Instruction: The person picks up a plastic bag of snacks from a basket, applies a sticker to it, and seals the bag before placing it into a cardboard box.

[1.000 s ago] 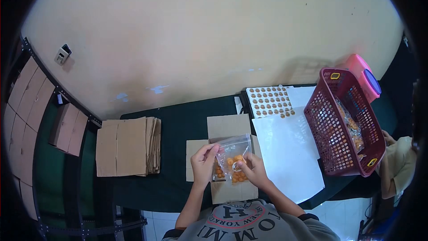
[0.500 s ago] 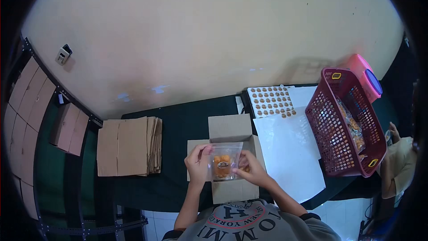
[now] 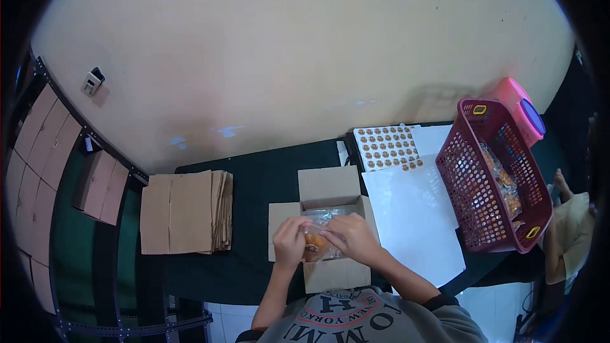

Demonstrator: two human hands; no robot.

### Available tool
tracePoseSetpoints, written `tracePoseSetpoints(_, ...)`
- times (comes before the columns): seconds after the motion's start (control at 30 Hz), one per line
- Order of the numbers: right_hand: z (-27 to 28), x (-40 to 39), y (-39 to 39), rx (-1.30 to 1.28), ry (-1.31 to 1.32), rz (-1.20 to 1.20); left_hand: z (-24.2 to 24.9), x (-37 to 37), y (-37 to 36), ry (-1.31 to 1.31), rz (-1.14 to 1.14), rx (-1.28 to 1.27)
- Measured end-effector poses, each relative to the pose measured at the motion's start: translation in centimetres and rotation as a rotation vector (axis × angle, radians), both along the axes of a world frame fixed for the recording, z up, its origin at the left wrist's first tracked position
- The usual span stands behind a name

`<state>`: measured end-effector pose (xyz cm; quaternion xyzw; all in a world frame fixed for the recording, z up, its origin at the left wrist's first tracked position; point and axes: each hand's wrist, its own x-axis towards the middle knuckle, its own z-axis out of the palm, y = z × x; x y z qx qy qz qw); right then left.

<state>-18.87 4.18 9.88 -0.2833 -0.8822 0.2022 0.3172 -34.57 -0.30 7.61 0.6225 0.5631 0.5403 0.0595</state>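
Note:
A clear plastic pouch of orange snacks [image 3: 314, 249] hangs tilted between my two hands, over an open cardboard box [image 3: 328, 184]. My left hand [image 3: 290, 242] is closed on the pouch's upper left edge. On its other side, my right hand [image 3: 356, 239] pinches the top edge, fingers curled. Inside the box, behind my hands, more clear plastic packaging [image 3: 327, 215] shows. The pouch's label is mostly hidden by folds and fingers.
Flattened cardboard boxes [image 3: 184, 213] are stacked at left. To the right lie a sticker sheet [image 3: 387, 146] and white sheets [image 3: 413, 222]. A maroon basket [image 3: 451, 171] holds snack pouches, beside pink containers [image 3: 528, 121]. Another person's arm [image 3: 555, 257] shows at far right.
The pouch has gone from held flat and facing me to tilted and bunched. My right hand has come over its top, closer to my left hand. Plastic inside the box is now visible.

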Motion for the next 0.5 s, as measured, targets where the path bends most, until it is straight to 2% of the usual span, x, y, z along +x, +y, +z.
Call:
tracePoseSetpoints(0.03, 0.0, 0.0, -0.1, -0.003, 0.007, 0.009, 0.0, -0.3, 0.0, 0.008, 0.082, 0.058)
tracePoseSetpoints(0.13, -0.1, 0.2, -0.3, -0.039, -0.007, 0.049, -0.3, -1.3, 0.0, -0.018, 0.135, 0.076)
tracePoseSetpoints(0.37, -0.5, 0.5, -0.6, -0.069, 0.066, 0.07, -0.1, -1.7, 0.3, -0.119, 0.18, 0.071)
tracePoseSetpoints(0.43, -1.1, 0.6, -0.6, -0.385, 0.235, 0.094, -0.4, -1.8, 0.4, -0.176, 0.121, -0.011)
tracePoseSetpoints(0.5, -1.0, 1.0, -0.5, -0.427, 0.23, 0.02, -0.5, -1.2, 0.6, -0.233, 0.064, -0.092)
